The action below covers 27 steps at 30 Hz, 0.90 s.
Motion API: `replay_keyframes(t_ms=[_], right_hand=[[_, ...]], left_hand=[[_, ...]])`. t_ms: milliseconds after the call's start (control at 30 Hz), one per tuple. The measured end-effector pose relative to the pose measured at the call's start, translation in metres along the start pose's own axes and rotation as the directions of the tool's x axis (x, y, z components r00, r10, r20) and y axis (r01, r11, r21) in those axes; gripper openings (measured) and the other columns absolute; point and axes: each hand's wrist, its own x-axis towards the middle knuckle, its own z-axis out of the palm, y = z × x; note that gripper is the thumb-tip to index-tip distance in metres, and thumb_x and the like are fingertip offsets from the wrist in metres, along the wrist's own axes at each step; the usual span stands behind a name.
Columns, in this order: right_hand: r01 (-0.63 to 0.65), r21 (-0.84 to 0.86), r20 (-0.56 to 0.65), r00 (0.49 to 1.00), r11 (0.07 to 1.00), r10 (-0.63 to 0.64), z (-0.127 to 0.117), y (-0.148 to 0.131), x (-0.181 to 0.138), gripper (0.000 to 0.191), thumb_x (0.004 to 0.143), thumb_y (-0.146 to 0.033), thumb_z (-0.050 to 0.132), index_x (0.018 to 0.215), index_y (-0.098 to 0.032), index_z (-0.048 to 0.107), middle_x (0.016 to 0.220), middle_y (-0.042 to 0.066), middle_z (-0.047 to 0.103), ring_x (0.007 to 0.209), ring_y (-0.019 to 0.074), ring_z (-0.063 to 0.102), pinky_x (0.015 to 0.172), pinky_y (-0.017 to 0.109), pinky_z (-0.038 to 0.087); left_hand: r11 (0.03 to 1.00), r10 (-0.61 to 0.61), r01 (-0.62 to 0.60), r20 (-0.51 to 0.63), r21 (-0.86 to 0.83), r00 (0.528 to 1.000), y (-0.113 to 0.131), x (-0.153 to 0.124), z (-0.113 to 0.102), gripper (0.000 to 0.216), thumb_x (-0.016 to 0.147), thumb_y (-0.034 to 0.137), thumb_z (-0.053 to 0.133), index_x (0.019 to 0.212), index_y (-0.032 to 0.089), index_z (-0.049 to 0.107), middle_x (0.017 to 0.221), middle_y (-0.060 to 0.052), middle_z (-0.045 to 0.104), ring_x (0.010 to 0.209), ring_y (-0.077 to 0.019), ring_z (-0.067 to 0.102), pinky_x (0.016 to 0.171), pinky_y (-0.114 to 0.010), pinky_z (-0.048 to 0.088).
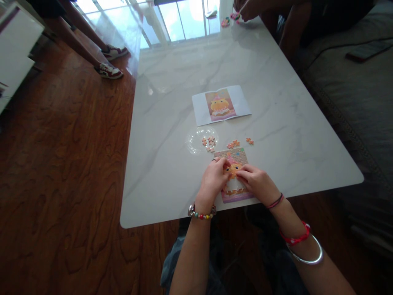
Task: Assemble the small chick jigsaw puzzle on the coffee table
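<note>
A small jigsaw puzzle [236,157] with an orange cartoon figure lies near the front edge of the white marble table [172,164]. My left hand [214,179] rests on its left side, fingers curled down onto the pieces. My right hand [257,183] lies on its right side, fingertips pinched together at the picture's middle; whether a piece is between them is hidden. Loose orange pieces [210,141] sit on a clear plastic bag just beyond the puzzle, with a few more pieces [233,144] to the right. A printed reference picture [220,104] lies farther back.
Another person's hand [247,10] works on coloured pieces at the table's far edge. A person's legs and sneakers [109,70] stand on the wooden floor at the far left. A sofa with a phone [367,50] runs along the right.
</note>
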Motion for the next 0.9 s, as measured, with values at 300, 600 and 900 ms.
replay_keyframes(t_ms=[300,600,900], right_hand=[[-0.008,-0.379,0.011,1.000,0.925,0.013,0.000,-0.025,-0.006,0.022,0.082,-0.011,0.040,0.083,-0.013,0.062,0.078,0.010,0.059,0.066,0.0152,0.051,0.057,0.028,0.032],[0.027,-0.276,-0.011,0.999,0.961,-0.032,0.005,-0.025,-0.012,0.023,0.081,-0.014,0.042,0.092,-0.017,0.063,0.078,0.007,0.059,0.068,0.0153,0.050,0.060,0.028,0.035],[-0.144,0.330,-0.352,0.898,0.933,0.263,-0.007,0.007,0.007,0.026,0.076,-0.015,0.043,0.086,-0.021,0.067,0.083,0.004,0.061,0.073,0.0141,0.056,0.068,0.027,0.045]], left_hand=[[1.000,-0.019,0.019,0.009,0.014,1.000,0.001,-0.002,0.003,0.012,0.071,0.013,0.050,0.081,0.019,0.053,0.087,-0.003,0.053,0.077,-0.0136,0.051,0.069,-0.026,0.043],[1.000,0.028,-0.028,0.031,0.005,0.999,-0.004,-0.007,0.001,0.015,0.069,0.012,0.050,0.082,0.019,0.049,0.088,-0.002,0.051,0.080,-0.0137,0.049,0.071,-0.027,0.042],[0.992,-0.122,0.124,-0.036,0.039,0.992,0.009,-0.004,0.005,0.023,0.064,0.004,0.049,0.080,0.020,0.043,0.082,-0.002,0.051,0.075,-0.0148,0.048,0.065,-0.027,0.038]])
